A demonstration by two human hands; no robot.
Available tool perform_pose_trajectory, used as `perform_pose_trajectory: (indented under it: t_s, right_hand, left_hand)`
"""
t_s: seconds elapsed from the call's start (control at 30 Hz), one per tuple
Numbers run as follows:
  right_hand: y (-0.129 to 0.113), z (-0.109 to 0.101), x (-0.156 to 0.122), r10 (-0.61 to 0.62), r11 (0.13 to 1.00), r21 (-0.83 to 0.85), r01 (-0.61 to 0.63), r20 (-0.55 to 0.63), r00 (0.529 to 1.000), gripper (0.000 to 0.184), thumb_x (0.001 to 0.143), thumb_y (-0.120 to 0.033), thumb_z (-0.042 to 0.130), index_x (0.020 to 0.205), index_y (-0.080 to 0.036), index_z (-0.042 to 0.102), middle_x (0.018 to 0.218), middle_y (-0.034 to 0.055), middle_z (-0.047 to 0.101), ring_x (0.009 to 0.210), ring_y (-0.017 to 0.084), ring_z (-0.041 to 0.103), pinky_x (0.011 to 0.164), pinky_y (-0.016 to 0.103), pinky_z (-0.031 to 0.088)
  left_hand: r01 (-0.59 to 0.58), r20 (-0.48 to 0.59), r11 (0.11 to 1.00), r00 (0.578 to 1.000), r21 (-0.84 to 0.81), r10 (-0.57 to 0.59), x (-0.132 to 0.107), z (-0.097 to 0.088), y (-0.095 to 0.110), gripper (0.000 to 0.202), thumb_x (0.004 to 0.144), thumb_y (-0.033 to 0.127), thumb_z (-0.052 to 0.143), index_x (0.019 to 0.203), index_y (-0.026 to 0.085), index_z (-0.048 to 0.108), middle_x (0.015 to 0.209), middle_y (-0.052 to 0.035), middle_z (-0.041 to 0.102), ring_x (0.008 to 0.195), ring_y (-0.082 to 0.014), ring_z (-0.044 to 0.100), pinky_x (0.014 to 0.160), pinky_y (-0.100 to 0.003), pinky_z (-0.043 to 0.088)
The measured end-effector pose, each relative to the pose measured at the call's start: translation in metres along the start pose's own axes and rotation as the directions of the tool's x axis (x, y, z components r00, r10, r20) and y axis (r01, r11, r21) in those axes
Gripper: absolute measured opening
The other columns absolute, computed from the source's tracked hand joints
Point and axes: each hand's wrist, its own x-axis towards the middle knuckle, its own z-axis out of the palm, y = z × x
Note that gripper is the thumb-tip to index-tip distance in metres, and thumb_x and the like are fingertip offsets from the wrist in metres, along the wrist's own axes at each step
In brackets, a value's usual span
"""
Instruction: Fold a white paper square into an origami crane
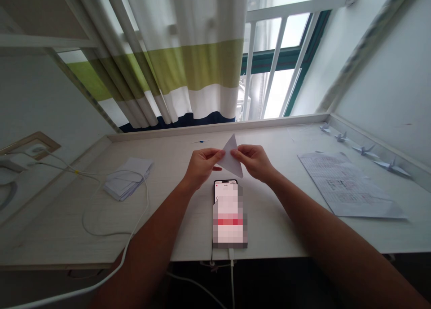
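Note:
Between my two hands is a white piece of paper (231, 158), folded into a triangle with one point up. My left hand (203, 165) pinches its left edge between thumb and fingers. On the opposite edge, my right hand (253, 161) grips it the same way, thumb toward me. The paper is held above the desk, just beyond a phone (229, 215) that lies face up with its screen lit and blurred. A white cable (232, 268) runs from the phone's near end over the desk's edge.
Several folded paper cranes (363, 150) line the right side, beside printed sheets (346, 183). At left lie a stack of white paper (128, 179) and a looping white cord (147, 197). A small pen-like item (201, 141) rests at the back. Behind the desk (269, 237) hangs a striped curtain (198, 62).

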Motion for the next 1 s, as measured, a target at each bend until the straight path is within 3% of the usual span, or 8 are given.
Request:
perform_pose_trajectory:
  t_s: [0.17,0.4,0.53,0.67,0.83,1.0]
  right_hand:
    - [-0.003,-0.002,0.0,-0.014,0.992,-0.124,0.013,-0.009,1.0,0.046,0.085,-0.063,0.072,0.082,-0.017,0.076,0.078,0.0073,0.073,0.07,0.02,0.066,0.059,0.031,0.051]
    - [-0.011,0.001,-0.004,0.053,0.987,-0.156,-0.035,0.114,0.992,0.047,0.083,-0.064,0.072,0.081,-0.017,0.077,0.079,0.0079,0.076,0.07,0.022,0.069,0.058,0.032,0.053]
    - [-0.012,0.003,-0.005,0.09,0.983,-0.171,-0.069,0.119,0.989,0.048,0.084,-0.065,0.071,0.081,-0.018,0.076,0.079,0.0078,0.076,0.069,0.021,0.069,0.057,0.031,0.052]
    - [-0.009,0.003,-0.004,0.118,0.978,-0.195,-0.078,0.203,0.972,0.048,0.091,-0.063,0.062,0.082,-0.017,0.072,0.079,0.0071,0.075,0.069,0.02,0.067,0.059,0.031,0.051]
    - [-0.007,0.005,-0.003,0.026,0.938,-0.347,0.014,0.111,0.994,0.048,0.094,-0.059,0.058,0.074,-0.017,0.069,0.069,0.0045,0.067,0.063,0.017,0.058,0.056,0.029,0.043]
    - [-0.006,0.004,-0.003,0.073,0.936,-0.351,-0.02,0.138,0.988,0.049,0.095,-0.059,0.057,0.075,-0.016,0.069,0.07,0.005,0.068,0.063,0.017,0.058,0.056,0.029,0.043]
  left_hand:
    - [-0.039,-0.082,0.999,0.996,0.034,0.041,0.001,0.001,-0.003,0.041,0.072,0.052,0.087,0.088,0.015,0.082,0.079,-0.0077,0.078,0.073,-0.0195,0.073,0.06,-0.028,0.059]
    - [-0.092,-0.006,0.994,0.996,-0.058,0.092,0.001,0.004,-0.008,0.036,0.074,0.05,0.086,0.087,0.017,0.082,0.073,-0.0049,0.076,0.062,-0.0146,0.067,0.057,-0.025,0.051]
    - [-0.167,-0.034,0.986,0.985,0.024,0.168,0.003,0.003,-0.011,0.033,0.077,0.049,0.084,0.083,0.017,0.082,0.073,-0.0051,0.076,0.063,-0.0151,0.065,0.057,-0.025,0.048]
    - [-0.183,-0.095,0.981,0.977,0.069,0.189,0.005,-0.003,-0.008,0.035,0.078,0.051,0.082,0.08,0.016,0.081,0.074,-0.0054,0.076,0.062,-0.0152,0.064,0.056,-0.025,0.048]
    - [-0.145,-0.127,0.988,0.98,0.057,0.151,0.008,-0.006,-0.006,0.041,0.075,0.055,0.083,0.079,0.015,0.081,0.068,-0.0046,0.073,0.056,-0.0135,0.059,0.051,-0.025,0.046]
    - [-0.128,-0.163,0.991,0.977,0.049,0.135,0.009,-0.006,-0.009,0.041,0.077,0.056,0.081,0.08,0.015,0.081,0.069,-0.004,0.073,0.056,-0.0127,0.058,0.051,-0.024,0.044]
